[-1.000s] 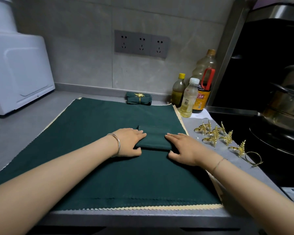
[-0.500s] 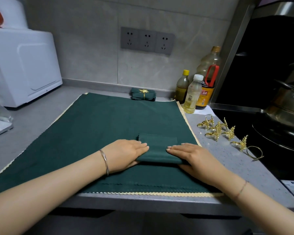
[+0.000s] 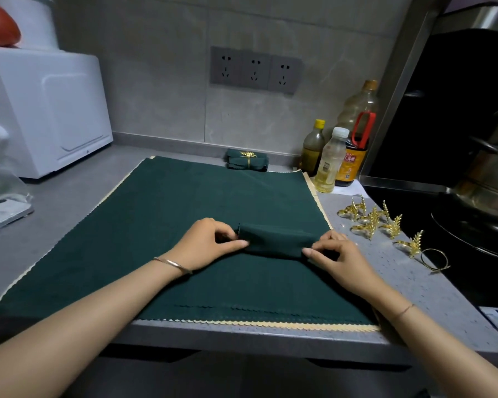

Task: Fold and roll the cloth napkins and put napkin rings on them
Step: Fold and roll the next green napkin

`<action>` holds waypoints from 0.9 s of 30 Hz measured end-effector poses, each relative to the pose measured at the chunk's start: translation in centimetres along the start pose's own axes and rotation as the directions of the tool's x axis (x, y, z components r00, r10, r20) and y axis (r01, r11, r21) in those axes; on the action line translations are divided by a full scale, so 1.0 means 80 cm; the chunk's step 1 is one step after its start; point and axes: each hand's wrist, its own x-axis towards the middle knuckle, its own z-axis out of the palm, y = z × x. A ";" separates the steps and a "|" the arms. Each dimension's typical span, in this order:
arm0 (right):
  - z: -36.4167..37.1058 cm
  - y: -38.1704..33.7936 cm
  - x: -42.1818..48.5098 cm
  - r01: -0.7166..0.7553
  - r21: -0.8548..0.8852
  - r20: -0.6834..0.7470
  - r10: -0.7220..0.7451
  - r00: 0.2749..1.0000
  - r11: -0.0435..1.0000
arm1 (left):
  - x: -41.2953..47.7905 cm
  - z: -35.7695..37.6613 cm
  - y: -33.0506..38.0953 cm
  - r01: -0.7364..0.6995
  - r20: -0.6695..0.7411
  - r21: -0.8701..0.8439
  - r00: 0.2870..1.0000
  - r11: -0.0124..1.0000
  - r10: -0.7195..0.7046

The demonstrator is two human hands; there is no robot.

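Observation:
A folded dark green napkin (image 3: 275, 241) lies on a stack of flat green napkins (image 3: 184, 219) spread over the counter. My left hand (image 3: 206, 244) pinches its left end and my right hand (image 3: 338, 258) pinches its right end, with the near edge lifted and curling into a roll. A rolled green napkin with a gold leaf ring (image 3: 247, 163) rests by the back wall. Several gold leaf napkin rings (image 3: 371, 221) lie on the counter to the right, and one plain gold ring (image 3: 434, 259) sits nearest the stove.
Three bottles (image 3: 338, 156) stand at the back right beside the black stove (image 3: 443, 225), which carries steel pots. A white appliance (image 3: 49, 110) fills the back left. The counter's front edge (image 3: 242, 337) runs just below the napkin stack.
Both hands went from pressing flat on the folded napkin to pinching its ends, and its near edge has risen into a roll. The camera view shifted slightly closer.

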 end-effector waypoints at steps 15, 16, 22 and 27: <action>0.022 0.004 0.027 -0.207 0.104 -0.055 0.214 0.975 0.973 | 0.050 0.003 0.038 0.125 0.350 -0.067 0.932 0.990 -0.094; 0.024 0.005 0.026 -0.188 0.104 -0.094 0.197 0.976 0.977 | 0.052 0.009 0.042 0.142 0.322 -0.106 0.941 0.984 -0.101; 0.028 -0.005 0.018 0.175 -0.119 -0.114 -0.188 0.975 0.977 | 0.059 0.037 0.023 0.139 0.109 -0.120 0.986 0.983 -0.126; 0.035 -0.002 0.021 0.224 -0.284 0.015 -0.230 0.973 0.932 | 0.064 0.044 0.019 0.126 0.080 -0.129 0.990 0.984 -0.117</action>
